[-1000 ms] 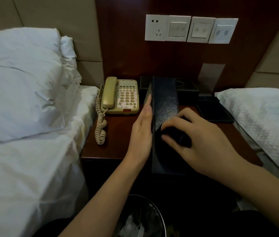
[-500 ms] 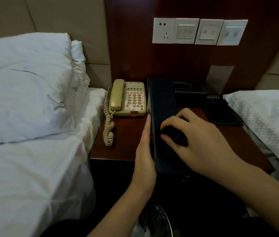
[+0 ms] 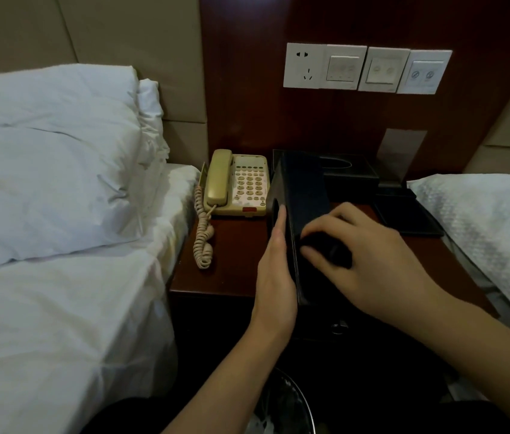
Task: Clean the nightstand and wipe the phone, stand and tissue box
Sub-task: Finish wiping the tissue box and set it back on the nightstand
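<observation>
You were in the wiping step, working on the dark box. It looked like a tissue box tipped onto its side, though it was too dark to be sure. It stood on the nightstand, near the front edge, just right of the phone.

Your left hand lay flat against the box's left face. Its fingers were straight and pointed toward 12 o'clock, so it was open and only steadied the box. Your right hand was on the top face with its fingers curled around a dark cloth, gripping it and pressing it down.

The box's long side ran from 6 o'clock, by you, to 12 o'clock, by the wall. The oval slot looked to face left, toward 9 o'clock, under your left fingertips.

Another dark box with a slot on top sat behind it at 12 o'clock, and a dark tray lay at 2 o'clock.

Next, I think you needed to push the cloth along the top toward 12 o'clock, holding the box firmly so it did not tip. The phone and the stand probably needed wiping too.
</observation>
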### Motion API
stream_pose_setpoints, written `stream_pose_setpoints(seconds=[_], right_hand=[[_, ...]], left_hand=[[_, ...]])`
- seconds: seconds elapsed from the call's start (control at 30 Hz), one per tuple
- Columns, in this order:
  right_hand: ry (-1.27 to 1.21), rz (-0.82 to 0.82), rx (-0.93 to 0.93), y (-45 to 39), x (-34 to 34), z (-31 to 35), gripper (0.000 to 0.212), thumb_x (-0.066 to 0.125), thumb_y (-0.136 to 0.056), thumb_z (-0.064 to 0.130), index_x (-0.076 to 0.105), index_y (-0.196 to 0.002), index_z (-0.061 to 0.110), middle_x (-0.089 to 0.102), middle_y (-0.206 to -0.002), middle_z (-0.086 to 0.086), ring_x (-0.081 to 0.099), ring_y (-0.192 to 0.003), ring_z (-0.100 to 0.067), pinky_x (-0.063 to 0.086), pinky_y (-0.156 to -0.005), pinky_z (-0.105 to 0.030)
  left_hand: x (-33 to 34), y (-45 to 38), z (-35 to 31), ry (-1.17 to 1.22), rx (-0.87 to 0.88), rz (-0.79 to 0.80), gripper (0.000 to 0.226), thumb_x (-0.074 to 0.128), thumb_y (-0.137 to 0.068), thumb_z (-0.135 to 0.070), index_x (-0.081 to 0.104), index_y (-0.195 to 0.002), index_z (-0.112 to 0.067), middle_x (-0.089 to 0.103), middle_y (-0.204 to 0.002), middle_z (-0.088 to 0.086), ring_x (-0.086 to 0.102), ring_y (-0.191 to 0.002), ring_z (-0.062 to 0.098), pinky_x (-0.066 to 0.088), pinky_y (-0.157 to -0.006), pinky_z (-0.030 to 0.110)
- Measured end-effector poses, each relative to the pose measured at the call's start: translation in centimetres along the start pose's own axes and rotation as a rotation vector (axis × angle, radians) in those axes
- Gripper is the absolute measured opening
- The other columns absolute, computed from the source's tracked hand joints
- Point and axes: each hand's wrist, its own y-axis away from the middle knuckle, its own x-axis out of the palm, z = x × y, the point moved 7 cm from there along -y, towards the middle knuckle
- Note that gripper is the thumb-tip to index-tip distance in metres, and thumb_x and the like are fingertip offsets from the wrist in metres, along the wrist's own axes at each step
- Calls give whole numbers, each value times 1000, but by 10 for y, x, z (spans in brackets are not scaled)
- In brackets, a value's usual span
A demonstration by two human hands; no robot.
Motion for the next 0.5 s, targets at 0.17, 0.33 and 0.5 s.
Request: stream_pose_setpoints(seconds=[0.17, 0.33, 0.5], right_hand=[[-31, 162, -100, 34, 7, 19, 24, 54, -86, 55, 53, -110, 49, 43, -106, 24, 54, -84, 3, 44, -65, -12], [-49, -67, 45, 24, -3, -7, 26, 55, -85, 53, 60, -108, 42, 50, -102, 19, 59, -87, -5, 54, -69, -26], [-23, 36, -31, 35, 9, 20, 26, 55, -86, 52, 57, -110, 42, 48, -105, 17, 55, -83, 0, 46, -63, -16]], left_hand=[[-3, -1, 5, -89, 20, 1, 63, 28, -100, -69, 38, -156, -42, 40, -162, -12, 32, -152, 9, 21, -127, 47], [1, -4, 5, -134, 21, 10, 65, 27, -100, -65, 34, -158, -38, 39, -163, -11, 33, -151, 4, 24, -128, 42], [-3, -1, 6, -101, 37, 11, 69, 30, -98, -68, 35, -159, -36, 39, -163, -10, 33, -152, 8, 22, -127, 47]])
